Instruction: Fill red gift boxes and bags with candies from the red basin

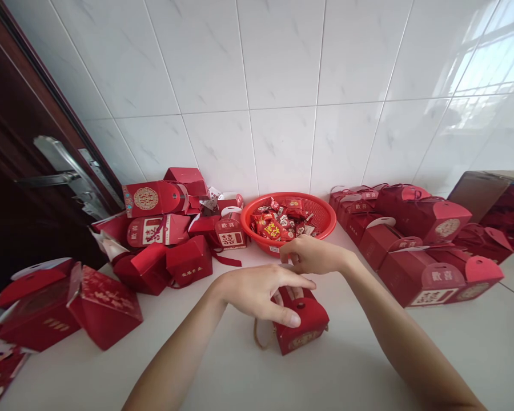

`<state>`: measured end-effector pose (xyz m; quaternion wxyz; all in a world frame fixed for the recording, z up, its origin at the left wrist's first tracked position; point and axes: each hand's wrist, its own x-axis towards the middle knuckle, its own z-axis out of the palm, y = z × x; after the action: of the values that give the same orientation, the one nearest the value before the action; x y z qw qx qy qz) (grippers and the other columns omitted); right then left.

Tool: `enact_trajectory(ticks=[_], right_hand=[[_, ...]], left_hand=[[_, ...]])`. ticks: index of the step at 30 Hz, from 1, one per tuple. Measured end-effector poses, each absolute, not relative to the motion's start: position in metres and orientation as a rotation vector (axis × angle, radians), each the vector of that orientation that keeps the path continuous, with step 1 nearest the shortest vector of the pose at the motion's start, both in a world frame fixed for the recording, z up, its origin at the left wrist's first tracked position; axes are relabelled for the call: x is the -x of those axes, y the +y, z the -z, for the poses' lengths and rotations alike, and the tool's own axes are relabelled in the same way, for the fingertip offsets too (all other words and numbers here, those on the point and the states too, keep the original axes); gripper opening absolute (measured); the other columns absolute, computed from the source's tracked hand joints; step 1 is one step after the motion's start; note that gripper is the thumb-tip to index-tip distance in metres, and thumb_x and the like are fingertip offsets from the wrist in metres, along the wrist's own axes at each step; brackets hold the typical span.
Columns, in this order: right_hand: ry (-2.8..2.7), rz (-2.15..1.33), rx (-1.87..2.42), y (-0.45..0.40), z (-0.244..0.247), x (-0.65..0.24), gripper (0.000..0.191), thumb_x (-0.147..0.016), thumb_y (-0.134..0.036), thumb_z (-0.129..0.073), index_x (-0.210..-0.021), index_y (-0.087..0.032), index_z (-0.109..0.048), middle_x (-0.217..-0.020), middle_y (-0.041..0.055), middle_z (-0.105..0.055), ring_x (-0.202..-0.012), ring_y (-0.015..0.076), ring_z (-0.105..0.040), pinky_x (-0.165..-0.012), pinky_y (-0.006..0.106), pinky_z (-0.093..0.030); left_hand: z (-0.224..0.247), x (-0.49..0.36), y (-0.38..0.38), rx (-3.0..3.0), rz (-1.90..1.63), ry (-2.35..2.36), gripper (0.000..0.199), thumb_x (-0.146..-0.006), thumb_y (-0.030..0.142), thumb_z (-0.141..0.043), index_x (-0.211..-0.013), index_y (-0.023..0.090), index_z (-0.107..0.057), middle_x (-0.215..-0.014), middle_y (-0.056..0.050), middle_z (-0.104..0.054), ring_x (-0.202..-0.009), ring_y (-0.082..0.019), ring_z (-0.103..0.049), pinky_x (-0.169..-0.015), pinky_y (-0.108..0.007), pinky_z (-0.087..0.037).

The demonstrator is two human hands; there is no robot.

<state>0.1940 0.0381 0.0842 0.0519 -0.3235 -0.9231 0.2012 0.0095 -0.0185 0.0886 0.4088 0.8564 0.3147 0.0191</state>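
A small red gift box [304, 328] with a gold pattern on its front sits on the white surface, a twine loop at its left side. Over its top lies my left hand [261, 291], thumb and fingers spread, with some fingertips at the box's upper opening. Just behind the box, my right hand [308, 255] hangs bent at the wrist near the front rim of a red plastic basket [325, 220]; its fingertips are partly hidden. Wrapped candies [269, 228] lie in the basket.
Several red boxes [189, 261] are heaped at the left, with larger ones [107, 302] nearer. Rows of red handled boxes [432, 279] stand at the right beside a cardboard box [475, 194]. A tiled wall [282, 137] rises behind; a dark door [25, 114] is at the left.
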Motion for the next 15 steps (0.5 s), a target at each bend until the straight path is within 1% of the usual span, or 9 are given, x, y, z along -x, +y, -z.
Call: enact_trajectory(ticks=[1, 3, 7, 10, 12, 15], right_hand=[[-2.81, -0.598, 0.968, 0.039, -0.083, -0.194, 0.006, -0.081, -0.01, -0.066, -0.079, -0.016, -0.066, -0.067, 0.0003, -0.062, -0.058, 0.0124, -0.05, -0.054, 0.025, -0.03], [-2.816, -0.575, 0.938, 0.04, -0.081, -0.195, 0.012, -0.082, -0.013, -0.067, -0.072, -0.016, -0.062, -0.069, 0.0006, -0.063, -0.059, 0.0121, -0.05, -0.053, 0.025, -0.029], [-2.83, -0.575, 0.912, 0.04, -0.081, -0.197, 0.019, -0.082, -0.016, -0.07, -0.067, -0.017, -0.057, -0.067, -0.0011, -0.061, -0.057, 0.0108, -0.047, -0.053, 0.026, -0.027], [-2.817, -0.56, 0.926, 0.038, -0.083, -0.198, 0.022, -0.079, -0.012, -0.07, -0.065, -0.017, -0.053, -0.066, -0.0029, -0.059, -0.057, 0.0098, -0.045, -0.055, 0.026, -0.026], [-2.796, -0.53, 0.94, 0.037, -0.085, -0.198, 0.025, -0.078, -0.01, -0.069, -0.064, -0.017, -0.05, -0.065, -0.0039, -0.057, -0.058, 0.0094, -0.044, -0.056, 0.026, -0.025], [-2.783, -0.502, 0.94, 0.036, -0.086, -0.198, 0.026, -0.078, -0.009, -0.069, -0.063, -0.017, -0.049, -0.064, -0.0041, -0.056, -0.058, 0.0092, -0.043, -0.058, 0.026, -0.026]], left_hand=[[-0.089, -0.008, -0.018, -2.145, -0.064, 0.756, 0.066, -0.083, 0.039, -0.072, -0.144, 0.023, -0.054, -0.131, -0.012, -0.067, -0.111, -0.025, -0.067, -0.082, -0.029, -0.057], [-0.09, -0.006, -0.018, -2.133, -0.074, 0.699, 0.062, -0.085, 0.039, -0.071, -0.143, 0.023, -0.056, -0.126, -0.011, -0.07, -0.108, -0.024, -0.068, -0.083, -0.028, -0.057], [-0.097, -0.004, -0.021, -2.149, -0.069, 0.595, 0.051, -0.089, 0.036, -0.067, -0.139, 0.024, -0.061, -0.127, -0.01, -0.07, -0.11, -0.023, -0.068, -0.085, -0.027, -0.056], [-0.101, -0.005, -0.025, -2.19, -0.08, 0.482, 0.046, -0.092, 0.037, -0.063, -0.137, 0.023, -0.063, -0.126, -0.01, -0.072, -0.112, -0.024, -0.067, -0.094, -0.03, -0.053], [-0.1, -0.006, -0.026, -2.21, -0.093, 0.393, 0.047, -0.094, 0.039, -0.061, -0.136, 0.02, -0.064, -0.124, -0.01, -0.073, -0.113, -0.025, -0.067, -0.1, -0.032, -0.05], [-0.098, -0.008, -0.026, -2.21, -0.083, 0.337, 0.049, -0.094, 0.041, -0.06, -0.135, 0.014, -0.064, -0.122, -0.012, -0.073, -0.113, -0.026, -0.068, -0.1, -0.03, -0.049]])
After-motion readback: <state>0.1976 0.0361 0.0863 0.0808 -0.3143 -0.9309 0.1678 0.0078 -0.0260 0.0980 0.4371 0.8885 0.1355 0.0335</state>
